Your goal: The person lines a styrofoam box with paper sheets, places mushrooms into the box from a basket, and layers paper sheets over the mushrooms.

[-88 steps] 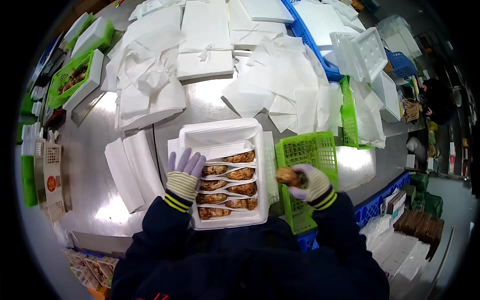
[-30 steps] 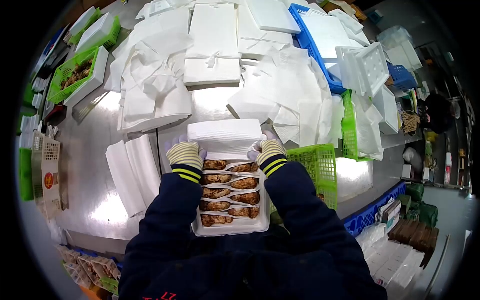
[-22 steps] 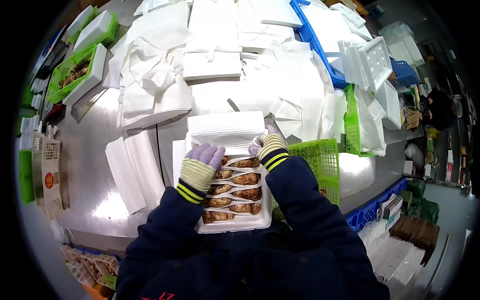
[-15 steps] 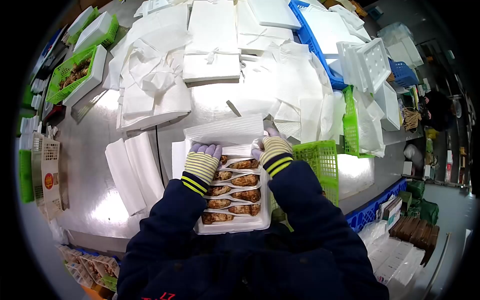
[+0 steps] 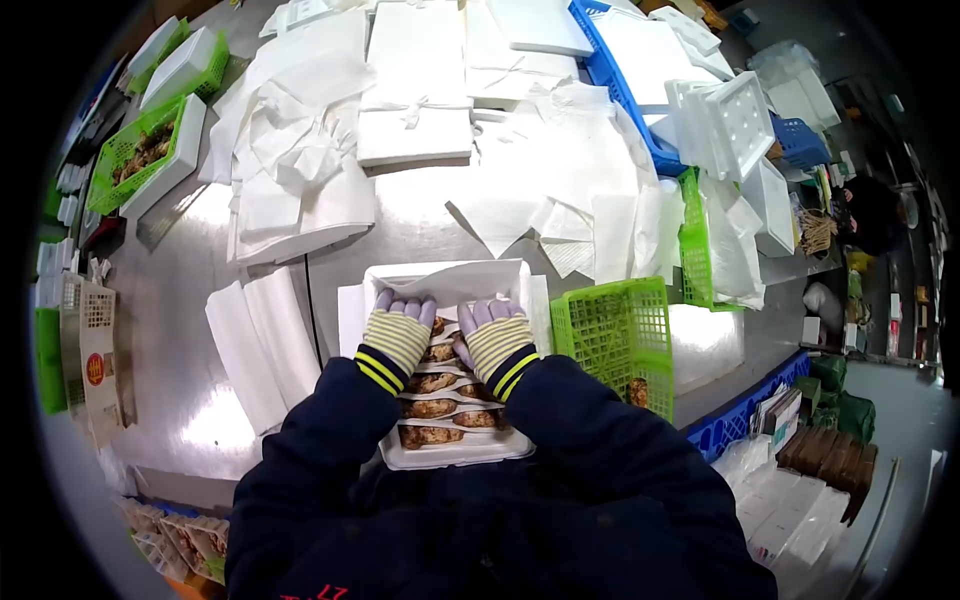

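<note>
A white foam box (image 5: 455, 462) lies in front of me, lined with white paper. Rows of brown, rough, elongated pieces (image 5: 430, 408), possibly mushrooms, rest in it between folds of paper. Both hands wear striped gloves with pale purple fingers. My left hand (image 5: 402, 325) is over the box's far left part, fingers stretched toward the far wall. Beside it my right hand (image 5: 490, 330) lies over the far right part, fingers extended and thumb angled inward. Both touch the paper liner (image 5: 455, 283) at the far end and cover some pieces there.
A green basket (image 5: 610, 310) with a brown piece inside stands right of the box. Folded white sheets (image 5: 262, 345) lie to the left. Foam lids (image 5: 415, 135) and loose paper cover the far table. A blue crate (image 5: 600, 60) stands behind, and another green basket (image 5: 135, 155) far left.
The raised paper flap at the box's far end is now folded down inside. My right hand has moved left and toward me, off the right rim and over the pieces.
</note>
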A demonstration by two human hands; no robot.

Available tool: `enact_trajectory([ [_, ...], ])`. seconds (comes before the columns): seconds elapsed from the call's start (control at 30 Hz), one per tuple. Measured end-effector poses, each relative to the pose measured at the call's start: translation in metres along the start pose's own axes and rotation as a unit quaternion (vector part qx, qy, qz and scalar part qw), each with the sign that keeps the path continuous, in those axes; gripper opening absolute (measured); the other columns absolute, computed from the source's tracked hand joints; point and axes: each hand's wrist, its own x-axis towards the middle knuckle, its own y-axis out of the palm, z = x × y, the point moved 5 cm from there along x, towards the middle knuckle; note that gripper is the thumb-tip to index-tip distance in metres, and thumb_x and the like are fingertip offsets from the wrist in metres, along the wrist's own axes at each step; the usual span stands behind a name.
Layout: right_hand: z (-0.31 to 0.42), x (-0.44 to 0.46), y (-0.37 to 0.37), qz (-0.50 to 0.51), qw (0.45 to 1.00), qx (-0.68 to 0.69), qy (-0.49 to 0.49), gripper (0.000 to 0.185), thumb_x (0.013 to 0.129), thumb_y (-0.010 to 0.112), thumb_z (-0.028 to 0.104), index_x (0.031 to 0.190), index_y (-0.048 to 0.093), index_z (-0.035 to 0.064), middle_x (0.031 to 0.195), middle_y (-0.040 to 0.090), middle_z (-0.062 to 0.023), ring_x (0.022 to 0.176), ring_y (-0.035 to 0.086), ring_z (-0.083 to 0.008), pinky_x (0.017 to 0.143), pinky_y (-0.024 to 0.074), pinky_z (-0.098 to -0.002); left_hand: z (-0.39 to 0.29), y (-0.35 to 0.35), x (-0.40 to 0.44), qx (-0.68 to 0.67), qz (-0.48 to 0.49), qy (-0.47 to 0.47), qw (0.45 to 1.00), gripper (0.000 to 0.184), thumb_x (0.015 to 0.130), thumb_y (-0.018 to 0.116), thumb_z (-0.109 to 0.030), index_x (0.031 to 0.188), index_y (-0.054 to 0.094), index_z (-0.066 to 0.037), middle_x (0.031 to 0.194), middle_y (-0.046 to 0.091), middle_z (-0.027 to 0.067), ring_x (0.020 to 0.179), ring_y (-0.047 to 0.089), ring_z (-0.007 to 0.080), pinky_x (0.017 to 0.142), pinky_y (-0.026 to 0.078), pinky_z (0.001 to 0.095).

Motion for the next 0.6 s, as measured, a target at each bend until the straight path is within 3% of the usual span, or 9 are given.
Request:
enact_trajectory([
  [0.13,-0.006,-0.01,-0.014,-0.03,0.994,0.054,-0.086,0.051,0.079,0.058,0.035,0.117,0.05,0.0021,0.109,0.054,-0.0126,0.103,0.052,-0.0276,0.094,0.0365,-0.0428,0.0,0.001,-0.007,0.026,-0.041,0.0,0.999,0.035,0.081,0.05,-0.014,0.115,0.052,-0.004,0.105,0.059,0.0111,0.099,0.057,0.0245,0.098,0.038,0.0429],
  [0.17,-0.015,-0.009,-0.031,0.07,0.982,0.15,-0.091,0.048,0.082,0.056,0.03,0.121,0.048,0.0025,0.116,0.052,-0.0145,0.11,0.049,-0.0297,0.097,0.0359,-0.044,0.001,-0.009,-0.008,-0.007,-0.049,-0.002,0.999,0.038,0.08,0.052,-0.014,0.117,0.051,-0.003,0.106,0.059,0.0118,0.1,0.057,0.0256,0.098,0.038,0.0424],
  [0.2,-0.03,-0.024,-0.045,-0.027,0.986,0.137,-0.093,0.046,0.083,0.055,0.025,0.123,0.046,0.0032,0.122,0.05,-0.0172,0.115,0.047,-0.0317,0.099,0.0359,-0.0423,0.003,-0.023,-0.009,-0.04,-0.056,-0.005,0.998,0.042,0.078,0.055,-0.013,0.118,0.05,-0.003,0.106,0.058,0.0125,0.1,0.057,0.0267,0.097,0.038,0.0419],
  [0.27,-0.078,-0.054,-0.075,-0.202,0.968,0.143,-0.043,0.04,0.082,0.055,0.013,0.12,0.051,0.0004,0.107,0.059,-0.021,0.099,0.056,-0.0373,0.089,0.0455,-0.0437,0.014,-0.039,-0.02,-0.131,-0.131,0.003,0.983,0.047,0.076,0.055,-0.007,0.122,0.047,-0.002,0.107,0.057,0.0166,0.099,0.055,0.0318,0.095,0.039,0.0438],
  [0.33,-0.144,-0.105,-0.077,-0.154,0.941,0.265,0.143,0.039,0.086,0.055,0.01,0.123,0.051,0.0022,0.089,0.065,-0.0137,0.076,0.062,-0.0228,0.071,0.0502,-0.0327,0.027,-0.033,-0.035,-0.136,-0.202,-0.025,0.97,0.045,0.072,0.053,-0.001,0.117,0.051,-0.004,0.104,0.058,0.0155,0.094,0.056,0.033,0.091,0.042,0.0456],
  [0.4,-0.196,-0.162,-0.065,-0.1,0.928,0.25,0.257,0.038,0.086,0.058,0.011,0.123,0.053,0.0063,0.083,0.064,-0.0112,0.07,0.058,-0.0117,0.065,0.0486,-0.0274,0.032,-0.042,-0.038,-0.192,-0.153,-0.041,0.969,0.042,0.074,0.053,-0.001,0.116,0.052,-0.003,0.105,0.058,0.0156,0.096,0.055,0.0335,0.091,0.041,0.0459],
  [0.47,-0.223,-0.199,-0.049,0.097,0.892,0.184,0.401,0.041,0.085,0.057,0.016,0.125,0.051,0.0087,0.096,0.066,-0.0165,0.085,0.064,-0.0296,0.075,0.0501,-0.0376,0.024,-0.045,-0.042,-0.156,-0.191,-0.006,0.969,0.042,0.078,0.053,-0.003,0.12,0.051,-0.004,0.11,0.058,0.0156,0.1,0.055,0.0329,0.093,0.04,0.0467],
  [0.53,-0.233,-0.224,-0.022,0.203,0.908,0.069,0.361,0.043,0.084,0.06,0.025,0.122,0.053,0.0056,0.098,0.066,-0.0168,0.089,0.065,-0.0273,0.08,0.0495,-0.0359,0.018,-0.035,-0.046,-0.161,-0.174,-0.008,0.972,0.041,0.08,0.052,-0.005,0.121,0.051,-0.005,0.112,0.057,0.0151,0.103,0.054,0.0326,0.095,0.038,0.0479],
  [0.6,-0.223,-0.226,0.005,0.36,0.842,-0.006,0.402,0.06,0.08,0.063,0.029,0.132,0.041,0.0079,0.123,0.054,-0.0193,0.111,0.055,-0.0308,0.091,0.0446,-0.0398,0.013,-0.028,-0.046,-0.159,-0.156,-0.014,0.975,0.041,0.082,0.051,-0.006,0.123,0.05,-0.006,0.115,0.056,0.0146,0.105,0.053,0.0323,0.096,0.037,0.0491],
])
